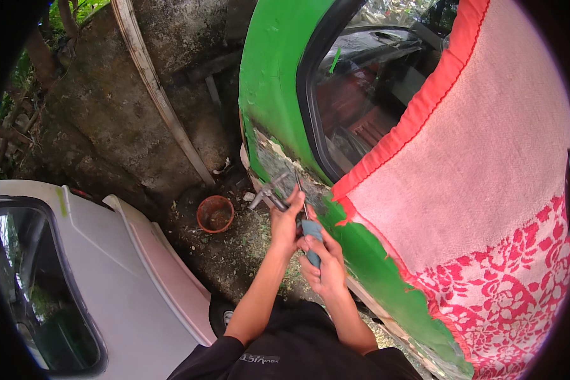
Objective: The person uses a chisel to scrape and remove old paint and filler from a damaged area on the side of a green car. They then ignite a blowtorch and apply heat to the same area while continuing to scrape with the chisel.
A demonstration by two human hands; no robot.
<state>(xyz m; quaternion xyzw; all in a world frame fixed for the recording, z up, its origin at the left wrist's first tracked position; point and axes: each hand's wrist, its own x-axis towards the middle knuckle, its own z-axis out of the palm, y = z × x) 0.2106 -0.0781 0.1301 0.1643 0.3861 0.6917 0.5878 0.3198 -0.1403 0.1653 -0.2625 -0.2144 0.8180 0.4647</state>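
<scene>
In my left hand [285,223] is a metal hammer [267,192], its grey head pointing up and to the left. The fingers of that hand also reach the thin shaft of the other tool. My right hand [325,256] closes round the blue-grey handle [313,238] of what looks like a screwdriver or chisel. Its shaft runs up toward the scraped patch [276,158] on the green car body [273,95]. Bare grey metal and flaking filler show there, below the window corner. Whether the tip touches the panel I cannot tell.
A pink-and-red patterned towel [481,139] drapes over the green car on the right. To the left stands a white car [107,253]. An orange-brown bucket [215,214] sits on the littered ground, near a long wooden strip [155,88] leaning by the stained wall.
</scene>
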